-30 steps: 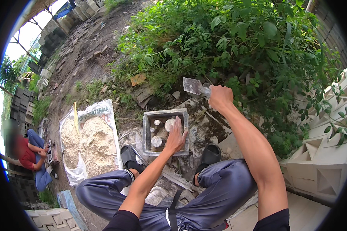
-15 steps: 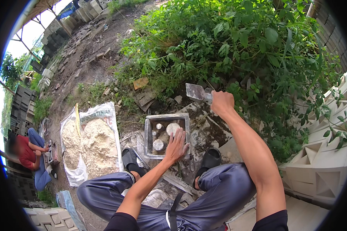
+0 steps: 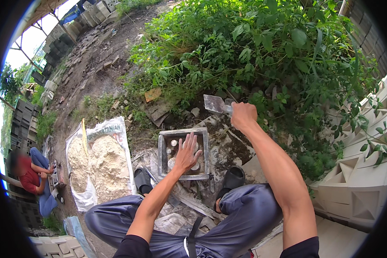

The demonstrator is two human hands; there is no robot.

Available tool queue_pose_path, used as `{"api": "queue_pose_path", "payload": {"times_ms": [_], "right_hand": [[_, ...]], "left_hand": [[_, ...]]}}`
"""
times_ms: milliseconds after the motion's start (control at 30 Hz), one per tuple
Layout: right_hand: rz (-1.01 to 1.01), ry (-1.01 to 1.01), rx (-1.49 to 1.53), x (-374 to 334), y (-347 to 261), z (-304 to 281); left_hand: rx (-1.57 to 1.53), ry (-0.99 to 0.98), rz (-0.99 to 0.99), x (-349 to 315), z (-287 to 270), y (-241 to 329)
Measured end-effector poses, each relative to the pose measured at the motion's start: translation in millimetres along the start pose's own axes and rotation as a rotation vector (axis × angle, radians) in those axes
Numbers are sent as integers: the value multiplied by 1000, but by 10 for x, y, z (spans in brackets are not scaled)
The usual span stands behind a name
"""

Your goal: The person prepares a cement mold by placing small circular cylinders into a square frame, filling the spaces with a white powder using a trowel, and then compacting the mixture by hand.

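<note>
My left hand (image 3: 186,154) is spread flat, palm down, over a square grey mould box (image 3: 204,148) between my feet. Its fingers are stretched out and hold nothing. Whether the palm touches what lies under it I cannot tell. Round whitish knobs of differing sizes stand inside the box, such as a small knob (image 3: 173,142) beside my fingers and a larger one (image 3: 196,166) by my thumb side; others are partly covered by the hand. To the right, my right hand (image 3: 244,116) is closed round the handle of a flat-bladed scraper (image 3: 213,103), held up beyond the box's far right corner.
Left of the box, a white sack (image 3: 125,146) lies spread under a heap of pale powder (image 3: 107,161). Leafy plants (image 3: 228,47) grow beyond. Pale moulded blocks (image 3: 352,185) are stacked at right. Another person (image 3: 32,176) in a red shirt sits at far left.
My left hand has shifted left and slightly away from me across the box, uncovering a knob on the right and covering others. My right hand still holds the scraper in nearly the same place.
</note>
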State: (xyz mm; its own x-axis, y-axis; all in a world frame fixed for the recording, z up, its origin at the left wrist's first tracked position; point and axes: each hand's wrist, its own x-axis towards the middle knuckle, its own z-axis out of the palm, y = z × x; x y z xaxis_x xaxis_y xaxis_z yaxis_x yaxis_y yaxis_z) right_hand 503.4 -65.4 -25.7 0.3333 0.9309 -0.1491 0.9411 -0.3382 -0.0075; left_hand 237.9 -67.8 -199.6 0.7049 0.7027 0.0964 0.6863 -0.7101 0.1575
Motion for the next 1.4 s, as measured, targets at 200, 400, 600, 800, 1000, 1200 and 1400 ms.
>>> {"api": "queue_pose_path", "payload": {"times_ms": [200, 400, 600, 800, 1000, 1200, 1400], "right_hand": [[-64, 25, -51, 25, 1, 62], [25, -11, -6, -33, -7, -26], [52, -6, 15, -28, 106, -8], [73, -10, 32, 13, 122, 30], [46, -15, 12, 54, 35, -37], [39, -75, -17, 36, -53, -31], [13, -76, -44, 24, -127, -102]], "left_hand": [[-71, -136, 433, 211, 169, 257], [-82, -15, 54, 403, 273, -210], [92, -18, -154, 233, 189, -606], [276, -48, -586, 98, 51, -947], [-235, -30, -106, 189, 169, -119], [-181, 213, -12, 238, 114, 311], [71, 15, -264, 416, 302, -103]]}}
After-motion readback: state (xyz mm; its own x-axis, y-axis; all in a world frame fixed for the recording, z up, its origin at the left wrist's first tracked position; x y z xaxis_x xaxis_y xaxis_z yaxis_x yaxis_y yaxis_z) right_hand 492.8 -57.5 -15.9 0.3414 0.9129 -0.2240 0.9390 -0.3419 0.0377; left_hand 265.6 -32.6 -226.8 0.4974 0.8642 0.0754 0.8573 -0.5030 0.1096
